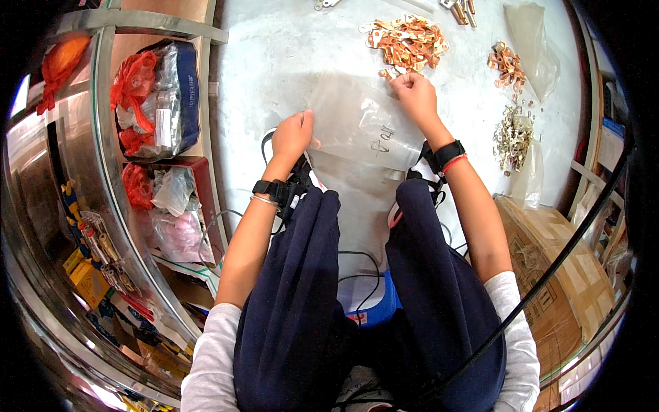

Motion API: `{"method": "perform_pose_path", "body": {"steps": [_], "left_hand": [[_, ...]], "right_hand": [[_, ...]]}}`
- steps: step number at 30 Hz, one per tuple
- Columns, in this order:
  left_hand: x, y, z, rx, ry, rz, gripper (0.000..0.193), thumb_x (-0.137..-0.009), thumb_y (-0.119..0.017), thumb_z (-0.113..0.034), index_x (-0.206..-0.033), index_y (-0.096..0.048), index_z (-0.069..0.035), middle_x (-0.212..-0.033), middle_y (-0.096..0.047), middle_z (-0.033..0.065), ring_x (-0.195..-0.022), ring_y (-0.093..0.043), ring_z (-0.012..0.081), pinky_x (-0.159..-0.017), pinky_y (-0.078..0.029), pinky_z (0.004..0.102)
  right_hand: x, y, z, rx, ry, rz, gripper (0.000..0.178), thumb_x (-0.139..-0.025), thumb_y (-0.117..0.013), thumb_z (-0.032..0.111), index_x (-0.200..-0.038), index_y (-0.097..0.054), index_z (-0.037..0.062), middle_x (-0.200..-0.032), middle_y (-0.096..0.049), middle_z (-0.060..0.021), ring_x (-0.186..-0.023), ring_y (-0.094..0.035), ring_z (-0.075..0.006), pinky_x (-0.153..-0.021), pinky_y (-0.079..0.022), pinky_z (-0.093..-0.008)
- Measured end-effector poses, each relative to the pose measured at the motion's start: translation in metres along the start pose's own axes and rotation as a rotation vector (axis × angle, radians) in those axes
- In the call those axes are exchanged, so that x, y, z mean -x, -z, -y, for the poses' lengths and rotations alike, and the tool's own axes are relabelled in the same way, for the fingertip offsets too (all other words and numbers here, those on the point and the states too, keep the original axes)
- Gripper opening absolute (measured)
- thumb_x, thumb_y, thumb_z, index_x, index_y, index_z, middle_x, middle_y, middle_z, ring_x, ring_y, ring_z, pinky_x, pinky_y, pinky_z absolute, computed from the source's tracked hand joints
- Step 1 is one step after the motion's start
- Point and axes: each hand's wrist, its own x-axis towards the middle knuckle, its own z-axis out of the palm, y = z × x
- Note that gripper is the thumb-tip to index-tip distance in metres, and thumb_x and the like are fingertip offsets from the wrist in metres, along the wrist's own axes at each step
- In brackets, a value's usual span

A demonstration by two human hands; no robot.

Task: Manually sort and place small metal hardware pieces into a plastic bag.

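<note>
Between my two hands lies a clear plastic bag (pixel 343 130) with black handwritten marks. My left hand (pixel 292 137) is closed on the bag's left edge, thumb toward the bag. My right hand (pixel 416 98) is closed in a pinch by the bag's upper right side, at the near edge of a heap of copper cable lugs (pixel 412 44). A few lugs lie right at its fingertips; what the fingers hold is hidden.
On the right are a smaller pile of copper lugs (pixel 506 66), a silvery pile of small metal parts (pixel 513 141) and clear bags (pixel 533 48). A taped cardboard box (pixel 549 275) stands at right. Metal shelving (pixel 103 137) lines the left; a black cable (pixel 549 268) crosses the right.
</note>
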Motion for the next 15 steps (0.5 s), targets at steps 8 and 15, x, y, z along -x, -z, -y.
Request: {"method": "perform_pose_path", "body": {"steps": [8,15], "left_hand": [[0.001,0.000,0.000,0.008,0.008,0.011,0.051,-0.096,-0.041,-0.044,-0.077,-0.060,-0.001,-0.058,-0.059,0.0155,-0.055,-0.060,0.0319,-0.059,-0.046,0.0416],[0.001,0.000,0.001,-0.009,0.001,0.016,0.050,-0.096,-0.041,-0.044,-0.079,-0.062,-0.002,-0.060,-0.060,0.0158,-0.059,-0.062,0.0333,-0.060,-0.046,0.0415]], "right_hand": [[-0.005,0.002,-0.013,-0.381,-0.219,0.079,0.019,-0.077,-0.072,0.022,-0.068,-0.067,0.0054,-0.059,-0.060,0.0019,-0.052,-0.050,-0.0063,-0.050,-0.040,-0.0249],[-0.004,0.000,-0.017,-0.352,-0.268,0.064,0.020,-0.076,-0.072,0.023,-0.067,-0.064,0.0059,-0.059,-0.058,0.0009,-0.051,-0.049,-0.0074,-0.049,-0.038,-0.0257]]}}
